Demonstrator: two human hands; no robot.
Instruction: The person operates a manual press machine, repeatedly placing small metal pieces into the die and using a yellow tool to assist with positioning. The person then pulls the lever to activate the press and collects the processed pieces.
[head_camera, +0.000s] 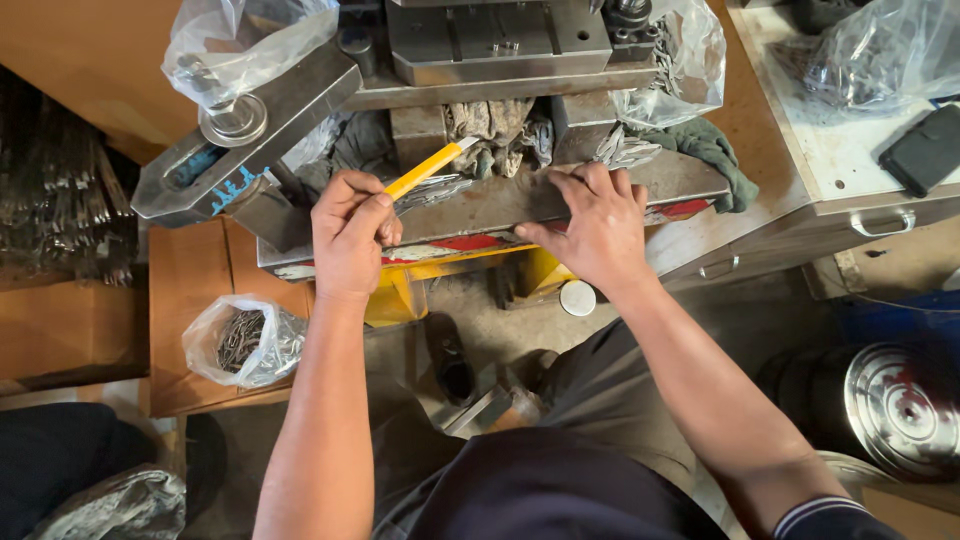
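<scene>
At the press worktop (560, 195), your left hand (350, 235) grips a yellow stick (425, 168); your right hand (595, 225) rests open on it; below left, a clear bag (245, 342) holds small metal pieces.

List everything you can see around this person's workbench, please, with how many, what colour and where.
Grey metal press machine: one, top centre.
Yellow flat stick: one, held in the left hand, tip toward the machine.
Small silvery metal pieces: a heap, uncounted, on the machine's front ledge.
Grey rags: a bundle, stuffed under the machine.
Green cloth: one, right end of the ledge.
Clear plastic bag of metal bits: one, on a brown cardboard box, lower left.
Black flat case: one, far right on a white cabinet.
Shiny steel drum: one, lower right.
Left hand: grips the stick.
Right hand: rests on the ledge.
</scene>
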